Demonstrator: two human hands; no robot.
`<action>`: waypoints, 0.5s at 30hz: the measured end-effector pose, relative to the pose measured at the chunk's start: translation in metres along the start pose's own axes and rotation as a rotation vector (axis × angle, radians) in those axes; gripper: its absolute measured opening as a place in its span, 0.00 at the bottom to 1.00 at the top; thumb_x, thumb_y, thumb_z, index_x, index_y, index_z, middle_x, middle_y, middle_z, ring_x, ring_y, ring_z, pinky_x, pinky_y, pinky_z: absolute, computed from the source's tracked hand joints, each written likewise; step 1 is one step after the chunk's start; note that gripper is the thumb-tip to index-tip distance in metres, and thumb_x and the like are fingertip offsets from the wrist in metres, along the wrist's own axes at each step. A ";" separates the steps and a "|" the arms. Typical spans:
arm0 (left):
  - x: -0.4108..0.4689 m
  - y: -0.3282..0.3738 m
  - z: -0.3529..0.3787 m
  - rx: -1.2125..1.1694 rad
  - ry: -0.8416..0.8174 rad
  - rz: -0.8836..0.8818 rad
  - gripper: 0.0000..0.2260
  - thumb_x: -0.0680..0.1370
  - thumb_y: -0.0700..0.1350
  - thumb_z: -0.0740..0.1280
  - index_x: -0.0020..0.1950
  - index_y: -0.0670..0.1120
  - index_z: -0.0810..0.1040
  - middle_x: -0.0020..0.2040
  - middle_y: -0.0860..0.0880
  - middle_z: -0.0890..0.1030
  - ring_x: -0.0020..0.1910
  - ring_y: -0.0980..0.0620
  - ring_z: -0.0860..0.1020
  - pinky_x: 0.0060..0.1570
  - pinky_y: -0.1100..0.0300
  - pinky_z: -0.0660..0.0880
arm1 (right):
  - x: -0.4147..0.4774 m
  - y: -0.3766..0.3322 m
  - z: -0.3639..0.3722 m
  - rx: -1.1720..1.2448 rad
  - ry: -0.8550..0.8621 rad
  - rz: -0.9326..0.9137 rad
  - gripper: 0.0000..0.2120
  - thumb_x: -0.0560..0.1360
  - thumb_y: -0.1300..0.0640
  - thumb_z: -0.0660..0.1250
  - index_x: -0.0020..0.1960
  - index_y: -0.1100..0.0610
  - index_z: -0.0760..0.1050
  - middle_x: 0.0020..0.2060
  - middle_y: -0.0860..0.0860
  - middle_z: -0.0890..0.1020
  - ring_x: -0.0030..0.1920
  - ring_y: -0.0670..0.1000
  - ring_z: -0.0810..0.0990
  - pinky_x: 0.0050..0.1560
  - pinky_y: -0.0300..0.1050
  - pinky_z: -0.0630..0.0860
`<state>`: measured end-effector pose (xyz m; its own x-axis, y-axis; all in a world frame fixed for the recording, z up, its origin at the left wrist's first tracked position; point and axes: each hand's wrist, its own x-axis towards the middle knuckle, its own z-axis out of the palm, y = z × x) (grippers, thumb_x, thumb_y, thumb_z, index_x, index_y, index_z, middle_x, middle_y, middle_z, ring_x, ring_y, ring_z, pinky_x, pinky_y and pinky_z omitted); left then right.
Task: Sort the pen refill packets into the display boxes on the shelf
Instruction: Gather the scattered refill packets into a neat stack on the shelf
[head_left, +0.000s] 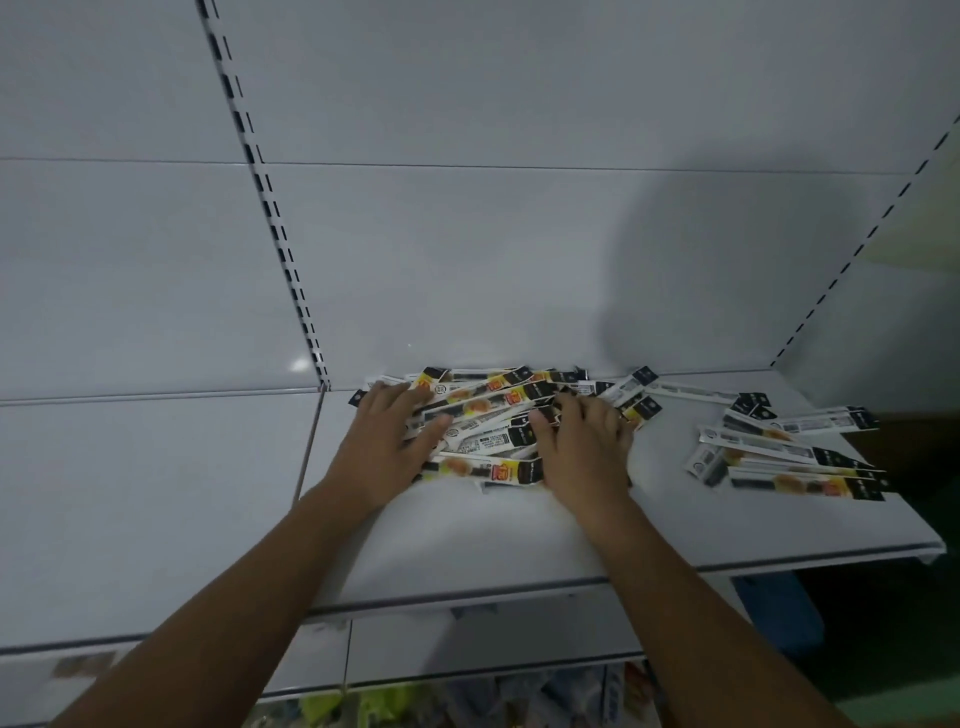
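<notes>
Dim white metal shelf (519, 535), long glossy packets (488, 415) heaping at its back, print blurring, left hand (387, 441) pressing flat, fingers spread, right hand (582, 447) resting on them, fingers loosely bent, gripping nothing.

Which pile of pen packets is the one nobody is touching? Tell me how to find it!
Find the white shelf. The left hand and right hand rest on the big heap near the back wall. To the right, across a bare gap, lies the small pile, a few long packets with no hand on them.
</notes>
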<state>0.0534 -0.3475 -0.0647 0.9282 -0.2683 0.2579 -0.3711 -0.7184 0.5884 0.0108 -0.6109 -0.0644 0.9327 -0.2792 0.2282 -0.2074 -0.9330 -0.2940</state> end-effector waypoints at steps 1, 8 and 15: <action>0.001 0.002 0.003 0.011 0.013 -0.002 0.34 0.80 0.74 0.53 0.72 0.51 0.77 0.73 0.48 0.74 0.77 0.45 0.65 0.75 0.40 0.66 | 0.001 0.000 0.000 0.077 0.032 0.025 0.28 0.84 0.36 0.51 0.74 0.51 0.72 0.70 0.55 0.73 0.73 0.58 0.66 0.73 0.62 0.61; -0.017 0.015 -0.018 0.008 0.092 0.169 0.29 0.79 0.67 0.62 0.74 0.52 0.74 0.79 0.47 0.68 0.78 0.47 0.67 0.75 0.45 0.67 | 0.010 0.058 -0.031 0.522 0.122 -0.095 0.17 0.83 0.44 0.62 0.66 0.52 0.79 0.66 0.53 0.78 0.70 0.55 0.71 0.68 0.54 0.69; -0.025 0.007 -0.021 0.259 -0.183 0.189 0.47 0.68 0.82 0.63 0.82 0.66 0.55 0.84 0.56 0.56 0.84 0.49 0.52 0.79 0.35 0.55 | 0.058 0.107 -0.035 -0.040 -0.226 -0.149 0.35 0.78 0.27 0.59 0.80 0.41 0.64 0.82 0.53 0.60 0.83 0.62 0.52 0.78 0.69 0.55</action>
<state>0.0277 -0.3323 -0.0512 0.8423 -0.5050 0.1885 -0.5387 -0.7778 0.3238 0.0325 -0.7345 -0.0499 0.9950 -0.0846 0.0522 -0.0701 -0.9695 -0.2349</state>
